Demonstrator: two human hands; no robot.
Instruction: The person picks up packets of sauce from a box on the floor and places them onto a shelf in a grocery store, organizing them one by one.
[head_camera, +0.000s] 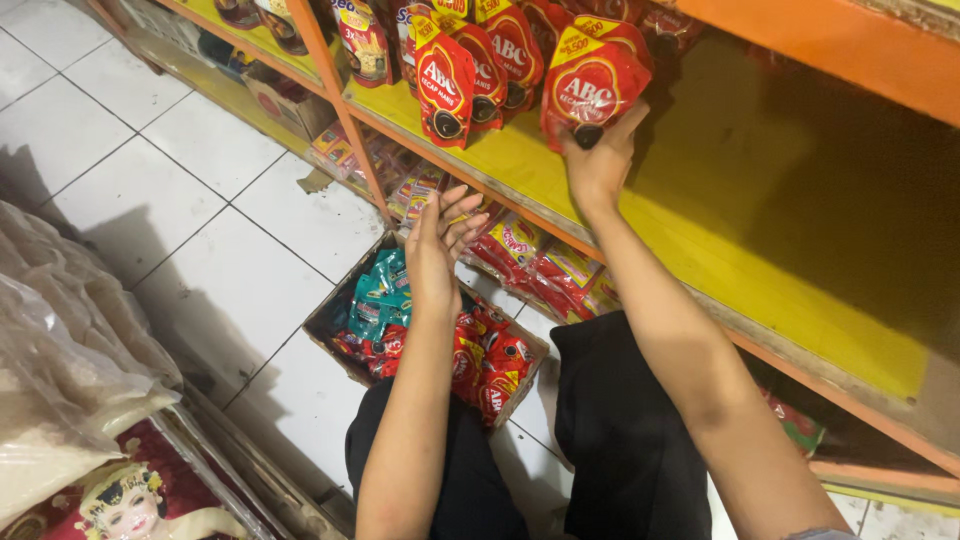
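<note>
Pouches (480, 70) stand in a row on the shelf (700, 240). Below the shelf, on the floor (200, 200), sits a cardboard box (330, 325) with sachets (385, 300) in it.

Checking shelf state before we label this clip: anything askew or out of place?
Mostly orderly. The red pouch under the right hand leans on the yellow shelf. The cardboard box on the floor holds pouches in a loose jumble. The left hand hovers open.

The yellow-topped shelf (700, 240) lies bare from its front edge to its dark back right of the upright red pouch (592, 85), while a row of upright red sauce pouches (470, 70) crowds its left end.
</note>
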